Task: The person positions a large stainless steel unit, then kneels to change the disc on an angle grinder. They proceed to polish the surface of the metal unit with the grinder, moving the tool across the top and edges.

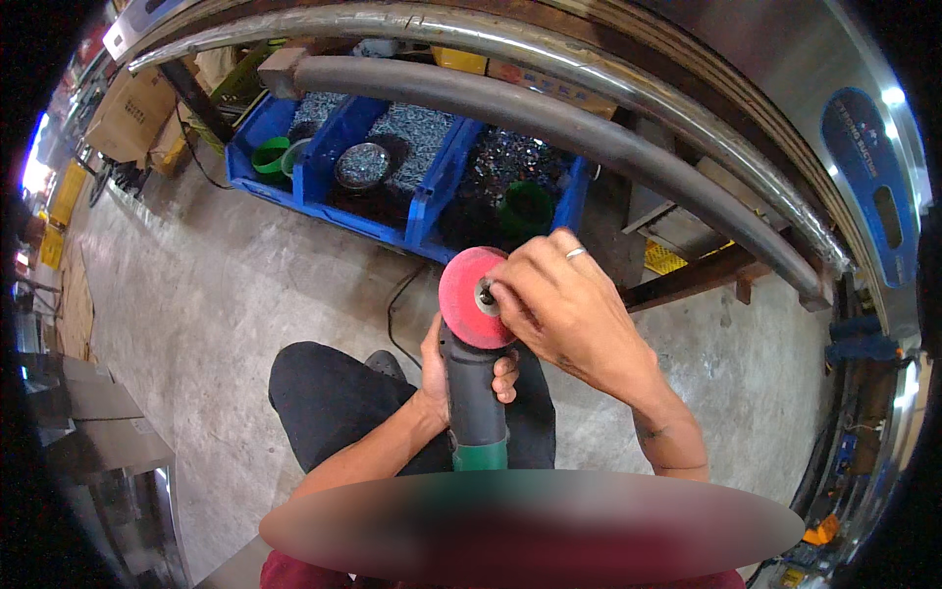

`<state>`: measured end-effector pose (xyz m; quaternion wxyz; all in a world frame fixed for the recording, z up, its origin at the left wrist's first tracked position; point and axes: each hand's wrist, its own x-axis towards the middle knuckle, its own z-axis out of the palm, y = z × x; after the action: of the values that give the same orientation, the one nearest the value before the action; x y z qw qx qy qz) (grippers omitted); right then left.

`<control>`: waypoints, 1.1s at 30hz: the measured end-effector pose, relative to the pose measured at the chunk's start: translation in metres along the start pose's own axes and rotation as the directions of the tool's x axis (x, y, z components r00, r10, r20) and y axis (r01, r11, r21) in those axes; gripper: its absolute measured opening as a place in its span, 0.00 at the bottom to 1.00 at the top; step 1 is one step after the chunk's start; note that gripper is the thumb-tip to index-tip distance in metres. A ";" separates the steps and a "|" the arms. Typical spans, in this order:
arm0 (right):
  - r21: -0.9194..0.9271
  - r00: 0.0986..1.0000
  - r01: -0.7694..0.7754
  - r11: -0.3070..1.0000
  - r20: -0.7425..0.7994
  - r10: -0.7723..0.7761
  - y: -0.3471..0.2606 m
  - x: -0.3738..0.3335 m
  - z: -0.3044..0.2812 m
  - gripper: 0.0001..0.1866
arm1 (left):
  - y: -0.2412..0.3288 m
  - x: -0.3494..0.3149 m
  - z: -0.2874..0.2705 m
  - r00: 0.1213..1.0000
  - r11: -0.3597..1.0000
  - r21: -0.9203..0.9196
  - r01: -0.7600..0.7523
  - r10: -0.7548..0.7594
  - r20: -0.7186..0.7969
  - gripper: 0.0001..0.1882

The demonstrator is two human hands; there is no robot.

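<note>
An angle grinder (476,402) with a black front body and a green rear part stands upright over my lap, its disc end pointing away from me. My left hand (437,368) is wrapped round its black body, with fingertips showing on the right side. A red disc (461,294) is mounted on the grinder and faces up. Over the disc's metal centre, my right hand (564,304), with a ring on one finger, pinches at a small dark piece (486,294). My fingers partly cover that piece, so its exact kind cannot be made out.
Blue bins (402,231) with small metal parts, green cups and a round metal bowl (363,165) stand ahead under the bench. A thick grey pipe (471,88) crosses above them. Cardboard boxes (137,108) sit far left. A dark cable (394,304) lies on the concrete floor.
</note>
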<state>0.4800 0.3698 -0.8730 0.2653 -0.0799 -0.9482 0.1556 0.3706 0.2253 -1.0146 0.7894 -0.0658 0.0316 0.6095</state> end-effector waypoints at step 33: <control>0.057 0.763 -0.627 0.777 -0.155 0.627 0.218 -0.047 0.125 0.25 | 0.000 -0.011 0.009 0.967 0.968 -0.042 -0.246 0.242 -0.082 0.43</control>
<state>0.4687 0.5317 -1.0708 0.2757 -0.4043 -0.8416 0.2287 0.3671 0.2160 -1.0042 0.7046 -0.1049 0.0538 0.6997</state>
